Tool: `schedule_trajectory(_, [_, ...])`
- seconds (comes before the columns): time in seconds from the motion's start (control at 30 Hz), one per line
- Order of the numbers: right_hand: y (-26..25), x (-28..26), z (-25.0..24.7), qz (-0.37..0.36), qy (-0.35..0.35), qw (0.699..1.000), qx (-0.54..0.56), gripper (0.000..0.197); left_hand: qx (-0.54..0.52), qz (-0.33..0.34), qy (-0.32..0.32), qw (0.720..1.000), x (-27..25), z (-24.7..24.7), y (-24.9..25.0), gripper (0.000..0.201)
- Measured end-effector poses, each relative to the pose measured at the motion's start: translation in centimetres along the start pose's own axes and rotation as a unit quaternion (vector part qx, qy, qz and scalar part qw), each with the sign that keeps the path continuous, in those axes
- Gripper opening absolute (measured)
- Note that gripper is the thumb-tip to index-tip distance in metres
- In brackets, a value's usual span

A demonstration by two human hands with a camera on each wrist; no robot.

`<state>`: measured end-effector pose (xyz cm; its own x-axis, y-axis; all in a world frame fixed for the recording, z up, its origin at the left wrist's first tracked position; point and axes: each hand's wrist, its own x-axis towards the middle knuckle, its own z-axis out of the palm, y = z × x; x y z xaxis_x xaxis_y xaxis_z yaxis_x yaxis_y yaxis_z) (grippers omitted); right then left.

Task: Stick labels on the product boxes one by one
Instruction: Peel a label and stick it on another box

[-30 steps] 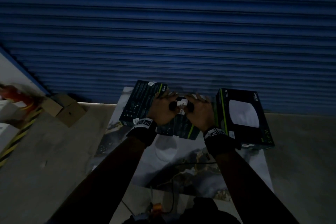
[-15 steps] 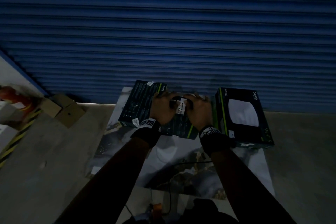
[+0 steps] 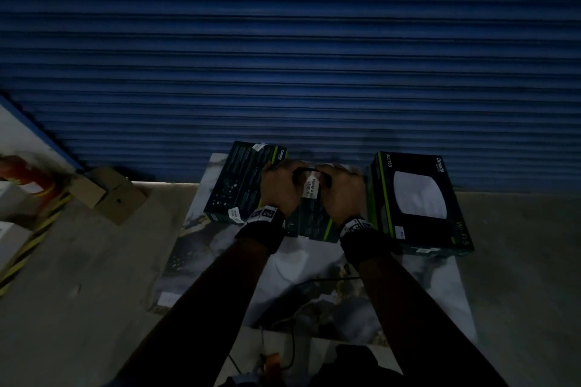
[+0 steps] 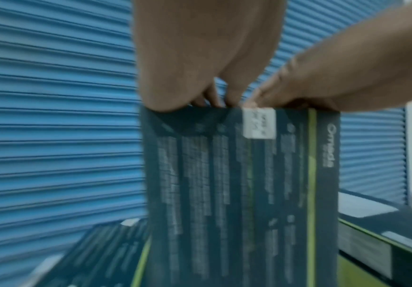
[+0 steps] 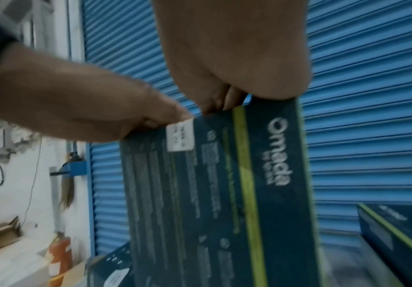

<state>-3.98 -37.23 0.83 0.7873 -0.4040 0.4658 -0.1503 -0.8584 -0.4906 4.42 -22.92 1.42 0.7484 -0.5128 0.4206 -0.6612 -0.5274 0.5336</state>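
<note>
Both hands meet at the far edge of the middle box (image 3: 309, 223), which lies on the patterned mat (image 3: 220, 261) between two other boxes. The left hand (image 3: 278, 188) curls its fingers over that edge, thumb by a small white label (image 4: 258, 123) — already stuck on the box's printed face. The right hand (image 3: 341, 195) grips the same edge beside it. A white strip of labels (image 3: 310, 187) shows between the hands; which hand holds it cannot be told.

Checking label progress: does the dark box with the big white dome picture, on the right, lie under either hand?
No: the dark dome-picture box lies apart, right of the right hand.
</note>
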Motion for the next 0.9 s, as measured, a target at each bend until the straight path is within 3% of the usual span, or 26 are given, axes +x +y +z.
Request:
schedule_trajectory(0.2, [1.1, -0.7, -0.5, -0.029, -0.079, 0.996, -0.025, 0.04, -0.019, 0.056, -0.068, 0.996, -1.3, -1.6, -0.7, 0.049])
schedule_trajectory(0.33, [0.6, -0.7, -0.5, -0.013, -0.056, 0.998, 0.005, 0.034, -0.008, 0.047, -0.013, 0.999, -1.1, -1.2, 0.2, 0.038])
schedule_trajectory(0.47, [-0.2, -0.5, -0.5, -0.007, -0.016, 1.0, 0.012, 0.032, 0.003, -0.005, -0.008, 1.0, -0.7, 0.2, -0.2, 0.026])
schedule_trajectory(0.6, [-0.2, -0.4, -0.4, -0.01, -0.001, 1.0, 0.006, 0.028, -0.012, 0.018, -0.012, 1.0, -0.6, 0.3, -0.8, 0.033])
schedule_trajectory(0.73, [1.2, -0.8, -0.3, -0.047, -0.044, 0.998, 0.005, 0.035, -0.003, 0.044, -0.03, 0.999, -1.3, -0.2, -1.1, 0.044])
schedule_trajectory(0.9, [1.6, -0.6, -1.1, -0.04, -0.134, 0.99, 0.008, 0.054, 0.054, -0.014, 0.0, 0.998, -1.1, 0.6, 0.0, 0.036])
